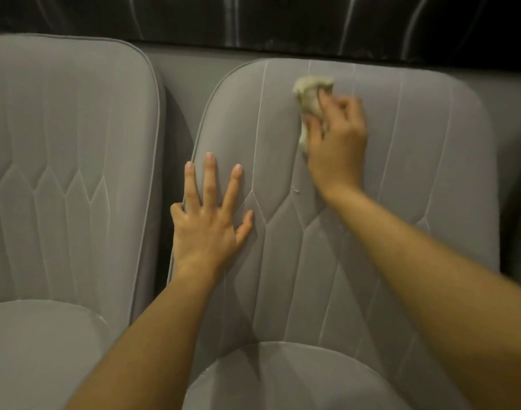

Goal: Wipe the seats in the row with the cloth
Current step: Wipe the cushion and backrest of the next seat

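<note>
Right hand (337, 143) presses cloth (311, 97) — neighbouring seat (67, 161) beside.

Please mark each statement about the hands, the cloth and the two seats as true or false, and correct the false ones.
1. The right hand holds the cloth. True.
2. The cloth is on the left seat. False: it is pressed on the backrest of the right seat.
3. The left hand lies flat with spread fingers on the right seat's backrest. True.
4. The left hand grips a second cloth. False: it holds nothing.
</note>
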The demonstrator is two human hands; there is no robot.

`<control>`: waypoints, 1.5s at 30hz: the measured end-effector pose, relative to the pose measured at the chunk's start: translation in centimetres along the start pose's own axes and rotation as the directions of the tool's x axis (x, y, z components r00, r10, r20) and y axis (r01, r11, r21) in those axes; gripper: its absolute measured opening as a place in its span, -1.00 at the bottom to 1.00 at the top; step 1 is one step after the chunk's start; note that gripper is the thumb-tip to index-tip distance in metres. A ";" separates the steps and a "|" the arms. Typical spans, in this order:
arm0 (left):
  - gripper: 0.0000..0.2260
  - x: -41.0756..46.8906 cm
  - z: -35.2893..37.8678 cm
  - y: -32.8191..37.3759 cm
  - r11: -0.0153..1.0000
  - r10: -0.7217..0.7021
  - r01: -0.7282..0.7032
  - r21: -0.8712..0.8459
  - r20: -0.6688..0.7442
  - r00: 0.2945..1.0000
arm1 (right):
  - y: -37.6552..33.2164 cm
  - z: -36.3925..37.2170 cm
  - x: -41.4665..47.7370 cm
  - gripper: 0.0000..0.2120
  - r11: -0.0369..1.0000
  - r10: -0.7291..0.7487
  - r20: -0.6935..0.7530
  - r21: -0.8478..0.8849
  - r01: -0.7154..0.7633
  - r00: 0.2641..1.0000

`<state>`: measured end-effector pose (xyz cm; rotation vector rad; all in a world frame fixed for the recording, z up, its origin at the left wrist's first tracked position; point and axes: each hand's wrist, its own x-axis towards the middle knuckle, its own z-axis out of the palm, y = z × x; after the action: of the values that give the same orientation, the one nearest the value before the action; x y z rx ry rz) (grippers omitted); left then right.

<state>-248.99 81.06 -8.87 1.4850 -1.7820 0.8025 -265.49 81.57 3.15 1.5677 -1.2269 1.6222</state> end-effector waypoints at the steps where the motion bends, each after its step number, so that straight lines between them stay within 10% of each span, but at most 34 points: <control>1: -0.40 0.0 0.0 0.0 1.000 -0.001 0.001 -0.002 0.000 1.000 | -0.2 0.1 2.2 -0.72 1.000 -0.004 0.004 -0.018 0.004 1.000; 7: -0.38 0.2 0.0 -0.1 1.000 -0.004 0.004 -0.017 -0.008 1.000 | -0.2 2.3 5.5 -0.70 0.966 0.060 0.143 -0.258 -0.021 0.988; 16: -0.36 0.2 -0.1 0.0 1.000 -0.007 0.007 -0.015 -0.002 1.000 | -0.1 0.8 -0.8 -0.69 0.991 -0.115 0.168 -0.052 0.126 0.979; 24: -0.39 0.3 0.2 -0.2 0.999 -0.010 0.010 -0.033 -0.026 1.000 | -0.3 1.9 8.6 -0.73 0.956 0.055 0.189 -0.295 0.003 0.980; 37: -0.38 0.2 0.1 -0.2 1.000 0.003 -0.004 -0.009 -0.051 0.999 | 1.8 0.4 -9.8 -0.66 0.967 -0.182 0.172 -0.150 0.208 0.968; 45: -0.38 0.2 0.2 -0.2 1.000 0.005 -0.006 -0.002 -0.056 0.998 | 0.9 0.9 -3.8 -0.69 0.992 -0.016 0.022 -0.123 0.018 1.000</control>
<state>-248.83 80.80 -8.83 1.4426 -1.7456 0.8366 -265.30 81.16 -0.79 1.5179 -1.2961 1.4927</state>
